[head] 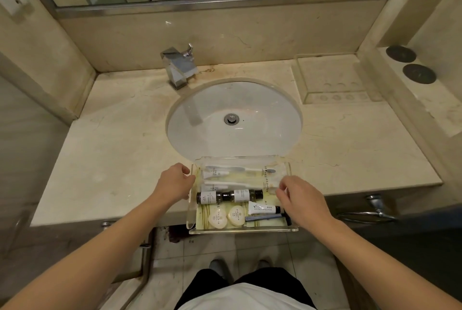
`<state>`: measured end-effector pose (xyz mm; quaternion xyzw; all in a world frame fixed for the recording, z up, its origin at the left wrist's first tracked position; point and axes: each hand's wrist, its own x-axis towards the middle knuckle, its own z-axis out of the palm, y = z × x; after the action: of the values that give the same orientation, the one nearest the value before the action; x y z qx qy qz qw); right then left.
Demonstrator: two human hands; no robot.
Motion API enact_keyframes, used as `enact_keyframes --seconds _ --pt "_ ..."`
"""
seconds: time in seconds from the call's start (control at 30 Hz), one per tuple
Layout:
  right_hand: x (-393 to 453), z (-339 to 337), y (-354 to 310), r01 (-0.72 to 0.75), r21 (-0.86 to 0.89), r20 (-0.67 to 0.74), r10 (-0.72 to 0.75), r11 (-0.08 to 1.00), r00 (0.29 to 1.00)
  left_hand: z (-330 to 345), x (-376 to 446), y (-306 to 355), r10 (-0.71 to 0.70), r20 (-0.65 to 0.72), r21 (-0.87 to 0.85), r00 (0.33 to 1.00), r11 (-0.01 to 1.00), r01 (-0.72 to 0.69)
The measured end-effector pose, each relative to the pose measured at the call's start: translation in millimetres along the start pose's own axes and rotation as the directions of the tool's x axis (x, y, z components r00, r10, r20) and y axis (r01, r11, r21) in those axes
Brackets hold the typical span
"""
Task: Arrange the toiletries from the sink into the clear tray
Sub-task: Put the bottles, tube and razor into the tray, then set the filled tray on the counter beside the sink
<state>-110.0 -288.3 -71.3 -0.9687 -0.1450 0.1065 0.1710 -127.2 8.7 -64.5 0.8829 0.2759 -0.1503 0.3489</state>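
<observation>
the clear tray (293, 229) is overhanging the counter (112, 159) edge, toiletries inside — left hand (175, 180) is gripping its side, right hand (301, 199) pinching a sachet (271, 179); keep steadying the tray while tucking.

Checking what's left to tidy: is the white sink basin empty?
Empty: the white sink basin shows only its metal drain.

Beige marble countertop (112, 159), veined, stained near the back. Chrome faucet (180, 67) mounted at the rear left of the sink cutout. Clear tray (243, 231) sits at the front edge, partly overhanging the edge and the white oval sink (235, 119). A second empty clear tray (332, 79) sits rear right. Two dark round discs (410, 63) lie on the raised right ledge.
</observation>
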Motion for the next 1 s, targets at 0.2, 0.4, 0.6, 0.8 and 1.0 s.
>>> enact_keyframes --seconds 0.2,0.4,0.6,0.8,1.0 --pt "20 -1 2 -0.364 0.146 0.063 0.358 0.920 0.931 -2 2 -2 -0.049 0.106 -0.038 0.993 0.998 0.053" --pt "33 4 1 -0.425 0.047 0.150 0.414 0.904 0.898 -3 9 2 -0.002 0.095 0.039 0.995 0.999 -0.001" --pt "52 -2 0 -0.426 0.090 0.111 0.415 0.900 0.903 -14 23 22 0.021 0.006 0.044 1.000 0.999 -0.021" --pt "77 -26 22 -0.397 0.187 0.064 0.393 0.898 0.918 -10 41 65 0.034 -0.045 0.017 0.998 0.999 -0.034" --pt "114 -67 97 -0.386 0.203 0.061 0.381 0.900 0.922 31 60 138 0.019 -0.053 -0.012 0.998 1.000 -0.020"
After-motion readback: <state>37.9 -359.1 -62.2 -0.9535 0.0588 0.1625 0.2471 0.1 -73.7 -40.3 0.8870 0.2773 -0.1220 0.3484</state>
